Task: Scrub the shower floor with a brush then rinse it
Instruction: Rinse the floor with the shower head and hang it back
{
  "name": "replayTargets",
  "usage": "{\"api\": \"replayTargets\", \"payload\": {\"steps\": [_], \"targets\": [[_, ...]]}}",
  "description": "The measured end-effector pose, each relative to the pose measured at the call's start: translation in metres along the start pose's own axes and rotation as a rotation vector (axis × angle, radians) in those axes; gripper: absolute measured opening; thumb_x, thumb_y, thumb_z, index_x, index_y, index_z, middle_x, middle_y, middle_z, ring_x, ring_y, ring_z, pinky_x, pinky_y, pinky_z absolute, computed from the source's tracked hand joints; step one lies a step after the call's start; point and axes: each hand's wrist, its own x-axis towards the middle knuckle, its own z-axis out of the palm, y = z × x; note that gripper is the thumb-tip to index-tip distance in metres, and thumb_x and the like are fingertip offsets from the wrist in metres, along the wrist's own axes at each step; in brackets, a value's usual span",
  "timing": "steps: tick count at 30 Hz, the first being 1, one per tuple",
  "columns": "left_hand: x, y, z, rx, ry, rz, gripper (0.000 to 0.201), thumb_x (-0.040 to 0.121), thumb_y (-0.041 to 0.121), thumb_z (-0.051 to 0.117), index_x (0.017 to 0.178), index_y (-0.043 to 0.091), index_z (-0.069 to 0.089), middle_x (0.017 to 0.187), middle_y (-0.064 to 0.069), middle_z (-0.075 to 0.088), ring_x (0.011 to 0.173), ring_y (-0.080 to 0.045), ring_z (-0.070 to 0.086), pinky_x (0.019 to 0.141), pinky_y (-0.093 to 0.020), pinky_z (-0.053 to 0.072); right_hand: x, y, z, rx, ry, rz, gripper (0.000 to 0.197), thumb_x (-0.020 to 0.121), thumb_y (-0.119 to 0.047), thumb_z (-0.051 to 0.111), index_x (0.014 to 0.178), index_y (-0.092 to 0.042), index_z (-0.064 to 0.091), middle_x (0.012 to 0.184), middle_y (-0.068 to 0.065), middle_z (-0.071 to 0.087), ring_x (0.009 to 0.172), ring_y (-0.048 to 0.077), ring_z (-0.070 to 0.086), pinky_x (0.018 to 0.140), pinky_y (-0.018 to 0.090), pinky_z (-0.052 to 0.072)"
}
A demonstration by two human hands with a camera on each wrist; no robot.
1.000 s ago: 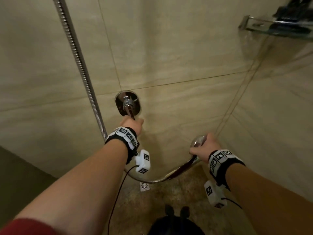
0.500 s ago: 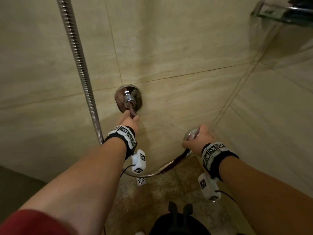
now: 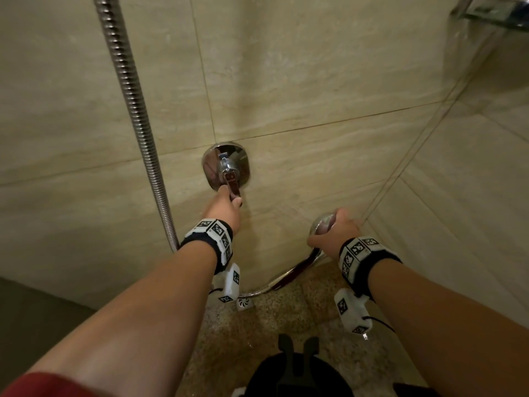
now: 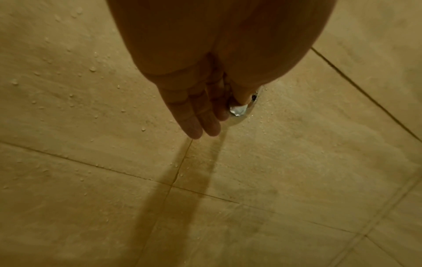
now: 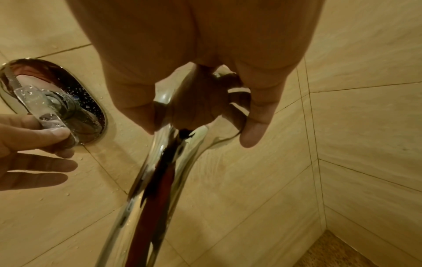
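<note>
Two hands work at mid-frame in the head view: the left hand (image 3: pixel 226 209) pinches the tap lever (image 3: pixel 232 183), likely to control rinse water. Left wrist view: its other fingers (image 4: pixel 194 115) lie straight. Right wrist view: the right hand (image 5: pixel 200 101) wraps the shower head (image 5: pixel 164 171), handle running down-frame toward the shower floor (image 5: pixel 342 252) at lower right.

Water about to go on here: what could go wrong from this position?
1. The right hand grips the shower head up at wall height, not visibly aimed at the floor; spray may hit the wall or the person.
2. The left hand only pinches the wet valve lever with thumb and forefinger; it could slip or overturn.
</note>
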Motion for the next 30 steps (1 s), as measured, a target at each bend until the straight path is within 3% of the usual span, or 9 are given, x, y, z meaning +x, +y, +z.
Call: {"api": "replayTargets", "payload": {"steps": [3, 8, 11, 13, 15, 20, 24, 30], "targets": [[0.001, -0.003, 0.003, 0.026, 0.033, 0.019, 0.018, 0.106, 0.033, 0.046, 0.097, 0.018, 0.042, 0.080, 0.000, 0.053, 0.070, -0.019, 0.054, 0.069, -0.035, 0.042, 0.003, -0.003, 0.000, 0.003, -0.003, -0.009, 0.082, 0.061, -0.042, 0.088, 0.122, -0.027, 0.034, 0.122, 0.007, 0.041, 0.089, 0.025, 0.053, 0.065, 0.032, 0.052], [0.007, -0.008, 0.006, -0.001, 0.043, 0.041, 0.016, 0.107, 0.030, 0.047, 0.098, 0.017, 0.044, 0.077, 0.005, 0.051, 0.065, -0.010, 0.048, 0.064, -0.032, 0.036, 0.004, -0.010, -0.003, 0.000, -0.010, -0.030, 0.081, 0.066, -0.042, 0.087, 0.125, -0.026, 0.034, 0.119, 0.006, 0.033, 0.082, 0.020, 0.046, 0.053, 0.025, 0.040], [0.013, -0.012, 0.009, -0.014, 0.021, 0.054, 0.014, 0.106, 0.030, 0.046, 0.099, 0.019, 0.045, 0.080, 0.003, 0.056, 0.066, -0.010, 0.052, 0.059, -0.031, 0.039, 0.004, -0.010, -0.005, 0.011, -0.017, -0.032, 0.080, 0.066, -0.041, 0.087, 0.123, -0.027, 0.033, 0.118, 0.005, 0.031, 0.081, 0.019, 0.045, 0.057, 0.028, 0.042], [0.019, -0.018, 0.017, -0.073, -0.001, 0.044, 0.013, 0.106, 0.035, 0.044, 0.100, 0.023, 0.046, 0.083, -0.001, 0.063, 0.072, -0.019, 0.062, 0.070, -0.037, 0.055, 0.004, -0.010, -0.007, 0.015, -0.013, -0.033, 0.078, 0.066, -0.041, 0.087, 0.122, -0.027, 0.034, 0.120, 0.006, 0.033, 0.081, 0.020, 0.046, 0.056, 0.027, 0.042], [0.022, -0.023, 0.026, -0.143, 0.001, 0.028, 0.013, 0.105, 0.041, 0.042, 0.096, 0.032, 0.046, 0.082, -0.003, 0.066, 0.073, -0.026, 0.067, 0.075, -0.047, 0.060, 0.004, -0.010, -0.009, 0.019, -0.012, -0.030, 0.079, 0.067, -0.040, 0.087, 0.123, -0.026, 0.035, 0.121, 0.006, 0.033, 0.079, 0.018, 0.044, 0.050, 0.024, 0.037], [0.018, -0.024, 0.042, -0.268, -0.007, -0.101, 0.019, 0.102, 0.055, 0.038, 0.093, 0.040, 0.044, 0.080, -0.002, 0.069, 0.071, -0.027, 0.070, 0.074, -0.049, 0.062, 0.001, -0.006, -0.014, 0.024, -0.002, -0.019, 0.075, 0.068, -0.040, 0.087, 0.118, -0.027, 0.033, 0.118, 0.005, 0.032, 0.071, 0.012, 0.040, 0.047, 0.022, 0.034], [0.017, -0.021, 0.045, -0.297, 0.022, -0.159, 0.024, 0.102, 0.056, 0.039, 0.099, 0.034, 0.050, 0.078, -0.004, 0.071, 0.072, -0.029, 0.071, 0.073, -0.049, 0.062, -0.002, -0.004, -0.020, 0.024, 0.012, -0.006, 0.072, 0.067, -0.038, 0.087, 0.113, -0.028, 0.032, 0.118, 0.007, 0.035, 0.071, 0.011, 0.040, 0.048, 0.022, 0.034], [0.019, -0.019, 0.043, -0.290, 0.008, -0.157, 0.028, 0.103, 0.054, 0.038, 0.101, 0.029, 0.052, 0.077, -0.005, 0.071, 0.071, -0.028, 0.072, 0.074, -0.048, 0.062, -0.003, -0.002, -0.026, 0.006, 0.011, -0.005, 0.078, 0.068, -0.039, 0.086, 0.126, -0.025, 0.035, 0.124, 0.008, 0.039, 0.074, 0.015, 0.043, 0.047, 0.023, 0.033]]}}
